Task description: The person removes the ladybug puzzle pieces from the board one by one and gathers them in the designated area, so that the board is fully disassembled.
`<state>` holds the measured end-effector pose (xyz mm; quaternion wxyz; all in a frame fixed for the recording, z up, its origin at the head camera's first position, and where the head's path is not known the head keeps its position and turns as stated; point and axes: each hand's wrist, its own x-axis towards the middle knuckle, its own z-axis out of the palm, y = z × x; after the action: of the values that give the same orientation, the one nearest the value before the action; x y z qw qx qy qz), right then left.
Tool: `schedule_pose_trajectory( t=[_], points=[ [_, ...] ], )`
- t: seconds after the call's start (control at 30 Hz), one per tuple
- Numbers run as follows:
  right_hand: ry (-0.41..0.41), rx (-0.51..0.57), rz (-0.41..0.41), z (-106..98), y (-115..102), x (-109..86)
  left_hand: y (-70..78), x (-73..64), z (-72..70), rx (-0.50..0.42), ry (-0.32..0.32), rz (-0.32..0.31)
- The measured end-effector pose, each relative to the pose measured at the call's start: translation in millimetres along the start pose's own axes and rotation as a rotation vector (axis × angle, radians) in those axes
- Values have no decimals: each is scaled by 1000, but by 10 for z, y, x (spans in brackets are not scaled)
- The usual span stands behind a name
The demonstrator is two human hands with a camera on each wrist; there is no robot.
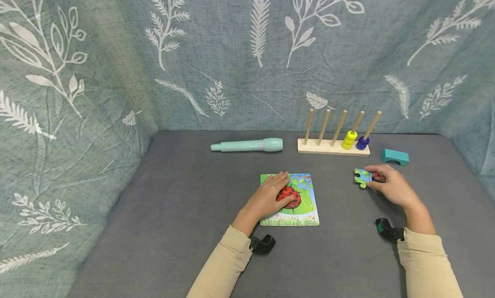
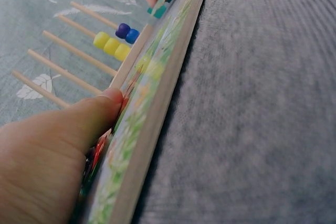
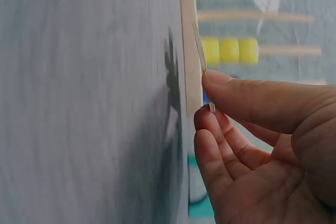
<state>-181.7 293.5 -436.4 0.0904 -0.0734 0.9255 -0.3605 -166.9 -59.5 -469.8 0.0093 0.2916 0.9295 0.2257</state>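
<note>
A square ladybug jigsaw puzzle (image 1: 307, 203) lies flat on the grey table. My left hand (image 1: 267, 198) rests on its left part with the fingers extended, hiding some of the picture; in the left wrist view the thumb (image 2: 97, 113) lies over the red ladybug. To the right, my right hand (image 1: 392, 187) pinches a green and blue puzzle piece (image 1: 365, 178) between thumb and fingers. The right wrist view shows this piece (image 3: 200, 50) almost edge-on, raised off the table, with a shadow on the cloth beside it.
Behind the puzzle lies a mint-green microphone-shaped object (image 1: 247, 145). A wooden peg stand (image 1: 321, 148) holds yellow beads (image 1: 349, 140) and dark blue beads (image 1: 362, 143). A teal arch block (image 1: 395, 156) sits right of it. A leaf-patterned cloth (image 1: 232, 53) hangs along the back.
</note>
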Motion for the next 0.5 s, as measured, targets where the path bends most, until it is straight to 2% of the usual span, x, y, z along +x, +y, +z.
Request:
schedule_pose_trajectory(
  t=[0.23, 0.5],
  points=[
    [45, -64, 40, -197, 269, -121, 2, -11, -16, 5, 0, -4],
    [110, -64, 59, -244, 512, -239, 3, -4, -10, 12, -11, -11]
  ],
)
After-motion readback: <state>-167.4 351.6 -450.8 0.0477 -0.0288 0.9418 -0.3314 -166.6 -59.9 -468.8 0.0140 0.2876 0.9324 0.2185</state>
